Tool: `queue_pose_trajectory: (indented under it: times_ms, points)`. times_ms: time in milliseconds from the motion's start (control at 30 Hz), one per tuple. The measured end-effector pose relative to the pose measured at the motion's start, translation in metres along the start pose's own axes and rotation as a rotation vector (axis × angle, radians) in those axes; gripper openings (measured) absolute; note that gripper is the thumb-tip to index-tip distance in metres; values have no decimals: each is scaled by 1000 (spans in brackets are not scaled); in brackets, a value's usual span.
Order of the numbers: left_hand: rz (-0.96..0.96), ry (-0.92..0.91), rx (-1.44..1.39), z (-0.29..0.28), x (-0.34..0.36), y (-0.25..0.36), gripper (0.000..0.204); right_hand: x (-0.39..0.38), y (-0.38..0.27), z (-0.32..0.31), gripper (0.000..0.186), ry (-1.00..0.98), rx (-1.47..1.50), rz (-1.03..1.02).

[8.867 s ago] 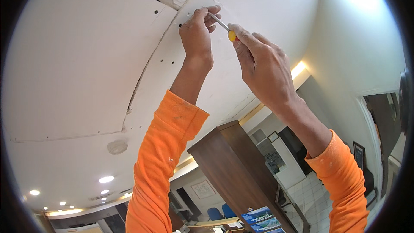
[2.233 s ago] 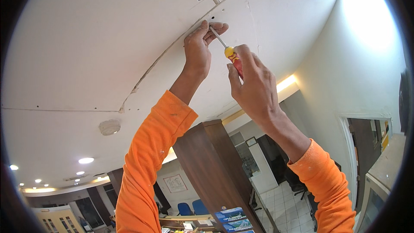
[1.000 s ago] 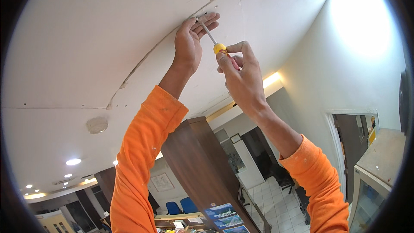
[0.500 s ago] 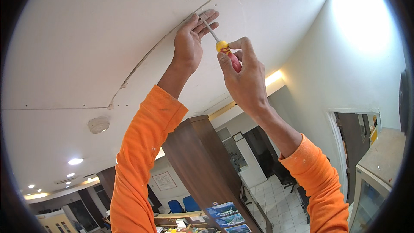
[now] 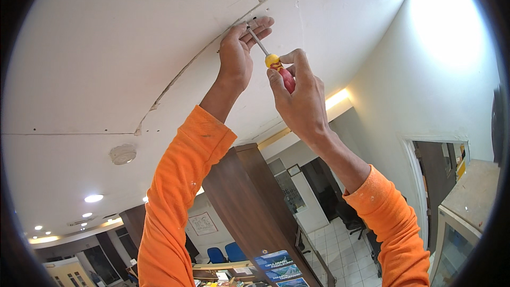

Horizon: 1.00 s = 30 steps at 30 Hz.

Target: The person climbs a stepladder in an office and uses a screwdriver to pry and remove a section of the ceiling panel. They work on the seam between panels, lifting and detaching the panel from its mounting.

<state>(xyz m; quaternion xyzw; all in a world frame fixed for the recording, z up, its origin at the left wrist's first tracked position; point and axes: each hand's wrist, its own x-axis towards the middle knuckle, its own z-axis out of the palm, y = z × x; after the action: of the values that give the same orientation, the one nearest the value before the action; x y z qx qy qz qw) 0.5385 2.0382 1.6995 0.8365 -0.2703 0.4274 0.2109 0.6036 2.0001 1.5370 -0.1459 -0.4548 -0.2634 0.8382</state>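
Observation:
My right hand (image 5: 300, 93) is closed round the handle of a screwdriver (image 5: 287, 78) with a red and yellow grip. Its metal shaft slants up and left to the white ceiling panel (image 5: 180, 37). At the tip, my left hand (image 5: 236, 56) is raised against the panel, just beside a curved seam. Thumb and forefinger come together around the tip, while other fingers stretch out along the panel. Whatever they pinch there is too small or hidden to make out.
A round white ceiling fitting (image 5: 122, 154) sits left of my arms. Below stand a tall dark wood column (image 5: 249, 196), blue chairs (image 5: 234, 251) and a cluttered counter (image 5: 228, 273). At right are a doorway (image 5: 438, 180) and a glass-fronted cabinet (image 5: 454, 250).
The left hand and forearm have shifted slightly right and down in the picture. The screwdriver stays at nearly the same spot, its handle turned a little in my right fingers.

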Motion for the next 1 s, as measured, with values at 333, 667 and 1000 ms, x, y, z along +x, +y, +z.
queue_pose_trajectory:
  times_ms: [333,667,1000]
  points:
    - [5,16,45,-4,0,-2,38,2,0,-3,22,116,-466,-295]
    - [16,35,60,-3,1,-4,42,10,-3,1,22,-56,188,242]
    - [46,21,61,-15,4,-10,32,0,-4,7,30,-14,388,285]
